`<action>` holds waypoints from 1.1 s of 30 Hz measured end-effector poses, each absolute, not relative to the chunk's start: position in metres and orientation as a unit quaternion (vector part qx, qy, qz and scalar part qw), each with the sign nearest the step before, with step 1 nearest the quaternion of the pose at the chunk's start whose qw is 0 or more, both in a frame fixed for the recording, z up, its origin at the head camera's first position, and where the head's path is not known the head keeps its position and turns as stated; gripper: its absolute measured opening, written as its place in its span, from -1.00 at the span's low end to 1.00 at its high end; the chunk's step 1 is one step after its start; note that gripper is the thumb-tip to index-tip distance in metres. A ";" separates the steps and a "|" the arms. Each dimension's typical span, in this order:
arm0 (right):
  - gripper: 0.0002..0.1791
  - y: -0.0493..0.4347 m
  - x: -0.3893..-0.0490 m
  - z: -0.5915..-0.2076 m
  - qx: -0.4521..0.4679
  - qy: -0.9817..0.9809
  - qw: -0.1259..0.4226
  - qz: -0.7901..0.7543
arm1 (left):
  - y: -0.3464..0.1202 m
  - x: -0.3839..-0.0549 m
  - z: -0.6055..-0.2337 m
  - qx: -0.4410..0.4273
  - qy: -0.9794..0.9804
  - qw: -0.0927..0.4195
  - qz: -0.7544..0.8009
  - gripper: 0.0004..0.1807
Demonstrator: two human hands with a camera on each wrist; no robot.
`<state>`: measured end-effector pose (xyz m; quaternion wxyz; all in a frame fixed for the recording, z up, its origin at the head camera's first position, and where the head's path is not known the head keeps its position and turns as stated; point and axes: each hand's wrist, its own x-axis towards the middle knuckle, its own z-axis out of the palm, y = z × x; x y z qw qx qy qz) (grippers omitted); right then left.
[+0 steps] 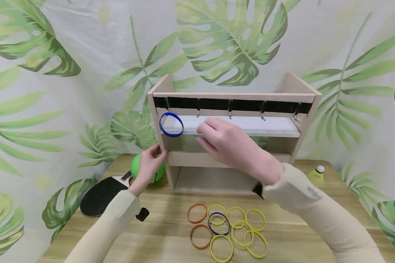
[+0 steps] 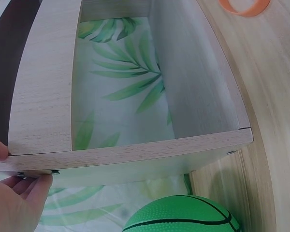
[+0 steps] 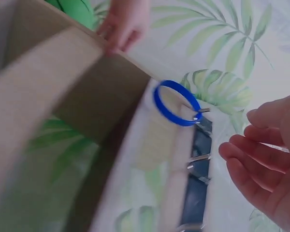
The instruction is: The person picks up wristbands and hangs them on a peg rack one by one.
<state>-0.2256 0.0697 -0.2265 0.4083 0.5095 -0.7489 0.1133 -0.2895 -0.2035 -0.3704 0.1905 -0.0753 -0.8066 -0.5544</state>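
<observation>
A blue silicone wristband [image 1: 172, 135] hangs from the leftmost metal hook on the front of a small wooden shelf [image 1: 210, 159]. My right hand [image 1: 233, 146] is in front of the shelf, to the right of that band, with loosely bent fingers and nothing in them. In the right wrist view its fingertips [image 3: 227, 151] are apart from the band and the hooks. My left hand [image 1: 148, 164] grips the shelf's left side panel, thumb at the front edge and fingers on the outer face. Other hooks, such as the middle one [image 1: 230, 114], carry no band.
On the table before the shelf lie two orange bands [image 1: 191, 241], a dark purple band [image 1: 229, 227] and several yellow bands [image 1: 222, 260], some overlapping. A green ball [image 1: 135, 166] and a black paddle [image 1: 100, 197] are at left, a yellow shuttlecock [image 1: 317, 176] at right.
</observation>
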 end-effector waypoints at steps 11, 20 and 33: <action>-0.80 0.156 -0.218 -0.377 0.418 -0.850 0.289 0.141 | -0.217 -0.284 -0.372 -0.058 -0.806 0.188 -0.559 -0.59; -0.85 0.211 -0.211 -0.469 0.298 -0.924 0.183 0.153 | -0.214 -0.288 -0.373 -0.063 -0.812 0.195 -0.547 -0.61; -0.79 0.231 -0.208 -0.491 0.294 -0.929 0.122 0.191 | -0.204 -0.293 -0.376 -0.064 -0.794 0.186 -0.575 -0.57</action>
